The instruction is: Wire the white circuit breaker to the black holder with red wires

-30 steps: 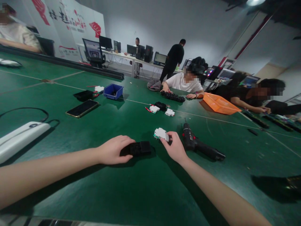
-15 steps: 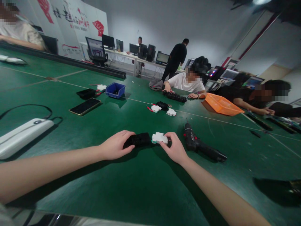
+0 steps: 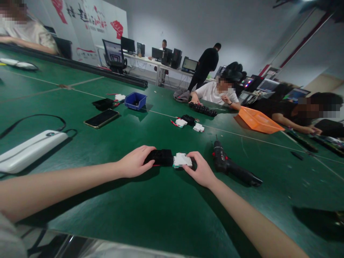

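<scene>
In the head view, my left hand (image 3: 138,161) is closed around the left end of a black plastic housing (image 3: 164,157). A bit of red shows beneath that hand's fingertips. Between the thumb and fingers of my right hand (image 3: 201,169) is a white plastic module (image 3: 182,160) with a green lower edge. The module's left end meets the housing's right end; whether it goes inside, I cannot tell. Right of my right hand lies a black cordless drill (image 3: 224,163), its bit pointing away from me.
On the green table (image 3: 139,211) lie a phone (image 3: 102,118), a blue bin (image 3: 135,101), a white power bank (image 3: 29,150) and an orange tray (image 3: 259,120). More white modules (image 3: 199,127) sit ahead, near a black part (image 3: 188,119). Co-workers sit across the table.
The white module and the black housing have come together, closing the small gap between them. The camera view has shifted slightly. A co-worker opposite has raised one hand from the table.
</scene>
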A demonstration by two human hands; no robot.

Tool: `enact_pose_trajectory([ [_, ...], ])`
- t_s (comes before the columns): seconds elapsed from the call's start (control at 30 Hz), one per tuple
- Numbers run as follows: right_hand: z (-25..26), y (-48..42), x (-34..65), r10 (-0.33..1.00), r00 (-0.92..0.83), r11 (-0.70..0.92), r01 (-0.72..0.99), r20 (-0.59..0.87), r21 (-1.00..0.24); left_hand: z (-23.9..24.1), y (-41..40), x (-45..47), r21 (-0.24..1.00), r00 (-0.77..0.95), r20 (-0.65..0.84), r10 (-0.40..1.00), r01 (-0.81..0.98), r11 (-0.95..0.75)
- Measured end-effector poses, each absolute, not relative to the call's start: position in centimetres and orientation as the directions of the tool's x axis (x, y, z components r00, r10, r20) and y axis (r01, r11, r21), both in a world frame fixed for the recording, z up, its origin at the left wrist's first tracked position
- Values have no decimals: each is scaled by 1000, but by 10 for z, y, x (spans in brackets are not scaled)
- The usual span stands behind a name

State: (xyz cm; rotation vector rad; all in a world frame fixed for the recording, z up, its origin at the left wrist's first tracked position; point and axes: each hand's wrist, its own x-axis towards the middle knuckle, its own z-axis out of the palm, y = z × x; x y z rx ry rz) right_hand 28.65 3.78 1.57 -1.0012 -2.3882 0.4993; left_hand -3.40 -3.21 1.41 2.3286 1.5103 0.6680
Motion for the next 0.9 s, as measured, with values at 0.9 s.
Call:
enact_pose_trajectory([
  [0.9, 18, 33, 287, 722, -626, 679, 557, 296, -479, 14, -32, -30, 398, 380, 274, 884, 792, -464],
])
